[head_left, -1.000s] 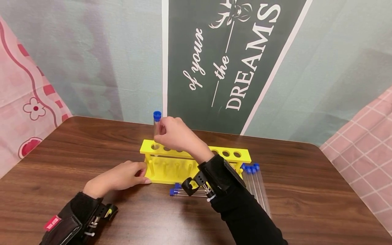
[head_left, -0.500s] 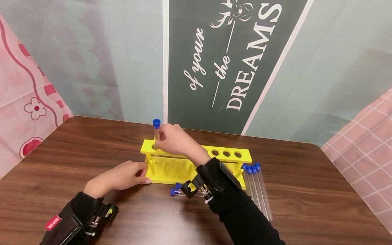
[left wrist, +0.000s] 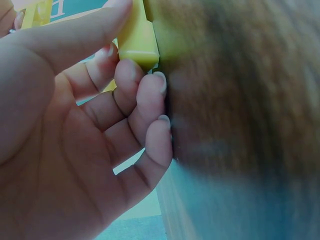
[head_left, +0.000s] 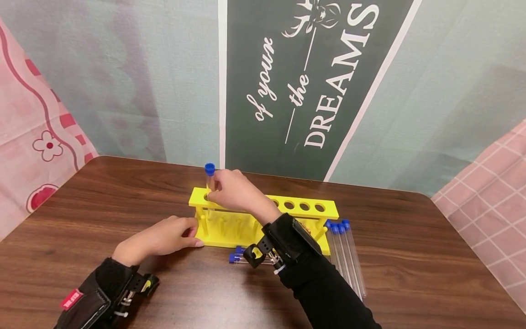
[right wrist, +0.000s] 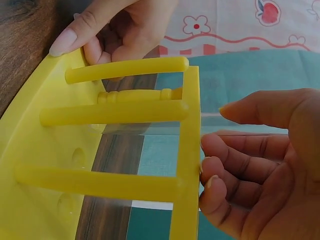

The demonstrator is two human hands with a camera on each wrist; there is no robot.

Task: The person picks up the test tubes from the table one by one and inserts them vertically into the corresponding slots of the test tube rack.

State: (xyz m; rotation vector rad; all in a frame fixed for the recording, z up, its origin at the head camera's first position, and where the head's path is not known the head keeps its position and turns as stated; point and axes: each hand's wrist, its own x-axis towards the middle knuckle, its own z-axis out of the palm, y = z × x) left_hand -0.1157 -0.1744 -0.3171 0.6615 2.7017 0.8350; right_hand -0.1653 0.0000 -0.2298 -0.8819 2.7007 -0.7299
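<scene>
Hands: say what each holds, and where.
The right hand pinches the blue-capped tube below its cap; the left hand grips the yellow rack by its base's left end.

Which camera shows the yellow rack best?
The head view: both ends of the yellow rack show, though the right hand covers some. Left wrist shows only bits; right wrist shows one end close up.

Yellow rack (head_left: 246,235), blue tube cap (head_left: 210,169)
</scene>
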